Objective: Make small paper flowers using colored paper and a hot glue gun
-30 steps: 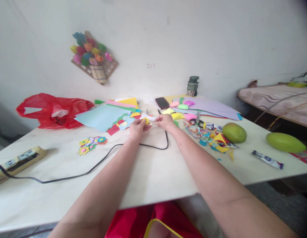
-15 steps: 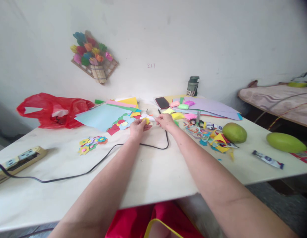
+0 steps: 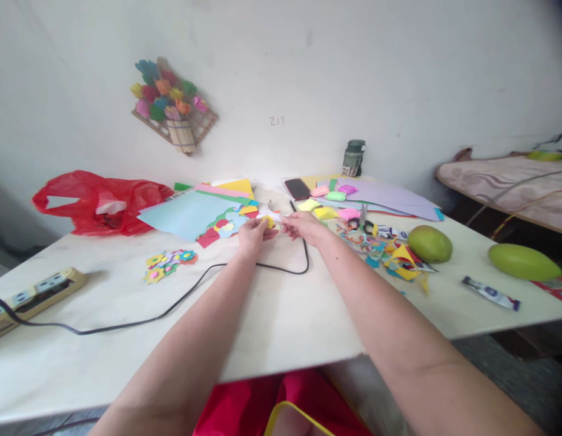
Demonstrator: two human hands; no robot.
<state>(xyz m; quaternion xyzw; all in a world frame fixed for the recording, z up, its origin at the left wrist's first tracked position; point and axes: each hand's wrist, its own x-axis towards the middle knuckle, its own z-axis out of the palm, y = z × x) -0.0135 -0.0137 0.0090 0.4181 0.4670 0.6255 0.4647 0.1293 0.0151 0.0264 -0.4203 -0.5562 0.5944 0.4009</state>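
My left hand (image 3: pixel 255 234) is closed on a small yellow paper piece (image 3: pixel 267 222), pinched between thumb and fingers over the middle of the table. Close on its right, my right hand (image 3: pixel 303 226) has its fingers pressed together. What those fingers hold is too small to make out. A white object (image 3: pixel 271 215) shows just behind both hands, partly hidden by them. Left of the hands lie coloured paper cutouts (image 3: pixel 224 227). Finished-looking paper flowers with coloured centres (image 3: pixel 169 264) form a cluster nearer the front left.
A black cable (image 3: pixel 208 274) runs from the power strip (image 3: pixel 49 290) beneath my hands. Scissors (image 3: pixel 360 225), paper scraps (image 3: pixel 401 261), two green fruits (image 3: pixel 429 243) and a tube (image 3: pixel 490 293) are at right. A red bag (image 3: pixel 99 200) is left; a phone (image 3: pixel 297 189) lies behind.
My right hand has shifted slightly, its fingers curling lower beside the left hand. The left hand still grips the yellow paper piece almost in place.
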